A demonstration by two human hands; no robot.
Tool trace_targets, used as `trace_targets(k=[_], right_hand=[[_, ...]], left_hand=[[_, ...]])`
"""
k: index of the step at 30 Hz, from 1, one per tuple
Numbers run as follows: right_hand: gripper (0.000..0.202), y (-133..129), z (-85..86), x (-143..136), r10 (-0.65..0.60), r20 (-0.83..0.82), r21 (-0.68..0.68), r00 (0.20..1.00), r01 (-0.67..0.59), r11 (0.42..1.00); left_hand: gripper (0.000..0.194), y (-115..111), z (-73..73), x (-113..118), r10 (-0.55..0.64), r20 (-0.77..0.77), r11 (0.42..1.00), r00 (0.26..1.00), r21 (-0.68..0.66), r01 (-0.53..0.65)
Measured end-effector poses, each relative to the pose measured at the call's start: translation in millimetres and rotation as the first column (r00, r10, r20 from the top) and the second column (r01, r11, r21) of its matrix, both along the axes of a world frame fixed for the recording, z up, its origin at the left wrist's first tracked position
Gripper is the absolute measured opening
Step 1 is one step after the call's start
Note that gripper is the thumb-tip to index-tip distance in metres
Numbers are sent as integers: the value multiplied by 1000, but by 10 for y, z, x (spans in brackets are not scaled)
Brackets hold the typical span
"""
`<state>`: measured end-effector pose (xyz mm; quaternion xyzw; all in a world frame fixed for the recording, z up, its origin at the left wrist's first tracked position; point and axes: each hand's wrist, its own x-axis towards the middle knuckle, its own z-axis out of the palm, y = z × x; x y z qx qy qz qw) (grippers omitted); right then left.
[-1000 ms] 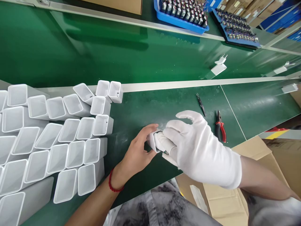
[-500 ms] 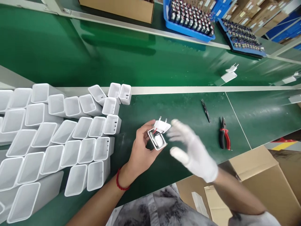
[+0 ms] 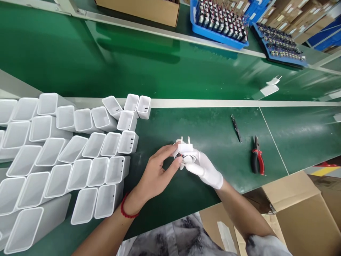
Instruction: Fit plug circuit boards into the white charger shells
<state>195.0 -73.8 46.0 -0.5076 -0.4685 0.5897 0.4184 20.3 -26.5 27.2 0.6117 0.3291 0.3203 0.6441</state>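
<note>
Together, the bare left hand [image 3: 160, 170] and the white-gloved right hand [image 3: 204, 170] grasp the white two-pin adapter [image 3: 185, 148] between their fingertips. Its pins point away from the person; the plug end's longer side runs crosswise, from left hand toward right, while fingers hide the body's long axis. Open white cases [image 3: 92, 170] stand left of the left hand; red-and-black pliers [image 3: 257, 156] lie beyond the right

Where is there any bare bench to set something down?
One bare patch of the green bench lies between the white cases and the slim black tool, beyond the left hand and right hand; another lies right of the pliers. The left side is crowded with cases, and the hands meet mid-bench at a white plug unit.
</note>
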Motion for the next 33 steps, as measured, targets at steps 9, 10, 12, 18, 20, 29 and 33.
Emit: trace_targets(k=[9, 10, 12, 18, 20, 29, 33], right_hand=[[43, -36, -116, -59, -93, 282, 144, 955, 53, 988], [41, -47, -132, -58, -100, 287, 152, 953, 57, 987], [39, -66, -156, -61, -114, 286, 148, 952, 74, 986], [51, -76, -157, -98, -147, 204, 111, 968, 126, 986], [46, -66, -140, -100, -152, 147, 107, 977, 137, 985], [62, -56, -117, -61, -178, -91, -54, 980, 174, 983], [60, -96, -178, -74, -230, -140, -13, 963, 231, 973]], left_hand=[[38, -43, 13, 39, -3, 32, 999, 999, -35, 5], [37, -47, 14, 40, -10, 36, 999, 999, -47, 11], [38, -56, 11, 39, -18, 30, 999, 999, -50, 19], [42, -65, 0, 14, -35, 38, 999, 999, 4, 35], [40, -53, 1, 14, -34, 14, 999, 999, 5, 34], [44, -39, -20, 25, -60, -54, 997, 997, 48, 63], [45, -63, -57, 13, -72, -62, 990, 995, 113, 79]])
